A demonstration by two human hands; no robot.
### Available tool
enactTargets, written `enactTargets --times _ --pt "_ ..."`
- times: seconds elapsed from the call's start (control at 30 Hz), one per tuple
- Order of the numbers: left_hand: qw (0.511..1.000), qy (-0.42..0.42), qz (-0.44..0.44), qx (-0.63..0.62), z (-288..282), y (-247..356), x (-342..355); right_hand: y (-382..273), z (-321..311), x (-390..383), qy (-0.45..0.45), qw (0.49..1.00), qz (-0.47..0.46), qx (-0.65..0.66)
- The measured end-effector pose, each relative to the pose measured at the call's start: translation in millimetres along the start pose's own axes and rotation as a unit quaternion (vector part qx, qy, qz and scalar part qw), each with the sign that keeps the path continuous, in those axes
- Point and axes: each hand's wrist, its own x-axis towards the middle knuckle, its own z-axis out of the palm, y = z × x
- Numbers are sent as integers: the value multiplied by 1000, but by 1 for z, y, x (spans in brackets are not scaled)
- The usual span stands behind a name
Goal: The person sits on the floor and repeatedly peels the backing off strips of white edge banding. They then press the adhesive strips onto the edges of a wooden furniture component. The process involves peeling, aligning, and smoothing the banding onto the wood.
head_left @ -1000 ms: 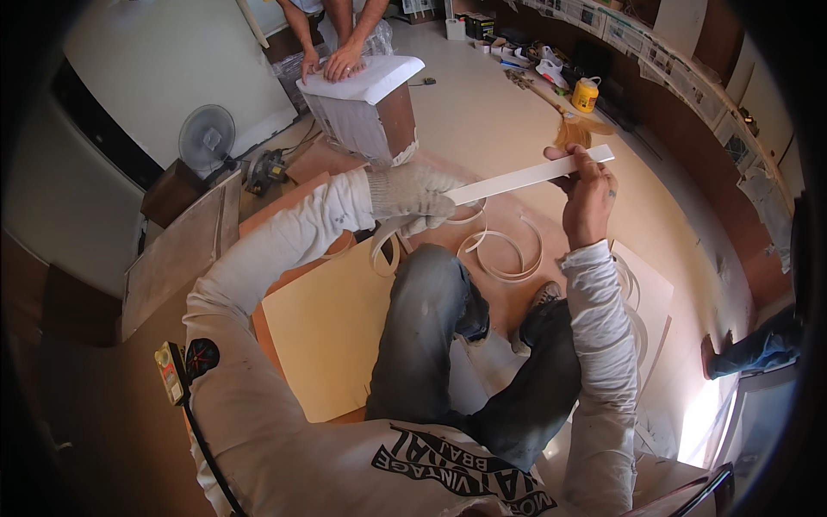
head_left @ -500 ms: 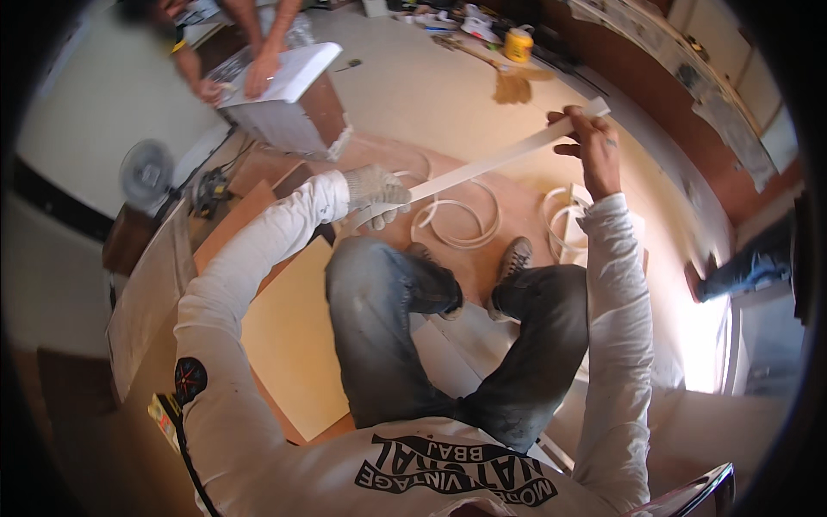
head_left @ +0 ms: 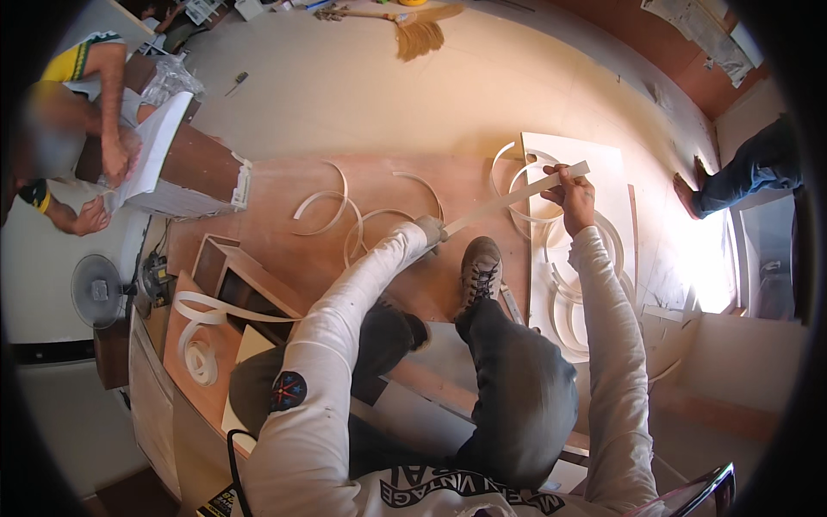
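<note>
A long, flat white edging strip (head_left: 504, 202) is stretched between my two hands in front of my knees. My left hand (head_left: 432, 231), in a light knitted glove, is closed around its lower left end. The fingers of my bare right hand (head_left: 572, 198) pinch it close to its upper right end, and a short piece sticks out past them. Curled loose strips (head_left: 343, 200) lie on the brown board floor beyond my left hand. More curled strips (head_left: 564, 314) rest under and beside my right forearm, on a white panel (head_left: 607, 159).
A co-worker at the left holds a white sheet (head_left: 164, 142) on a brown box (head_left: 202, 172). A fan (head_left: 96, 291), an open wooden box frame (head_left: 245, 276) and a strip roll (head_left: 200, 362) are on my left. A broom (head_left: 422, 33) lies far ahead. Someone's jeans-clad legs (head_left: 749, 177) show at right.
My view has swung, so the co-worker sits further left. Both hands still hold the strip, my left hand now lower and closer to my right. The broom appears higher in view.
</note>
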Motion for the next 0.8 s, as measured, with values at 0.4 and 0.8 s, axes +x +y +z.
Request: enactTargets --times 0.4,0.8 --pt "984 -21 -172 28 -2 -61 18 127 -14 -18 28 992 105 58" --pt "976 -143 -150 61 32 -31 54 148 -75 -8 175 980 80 -53"
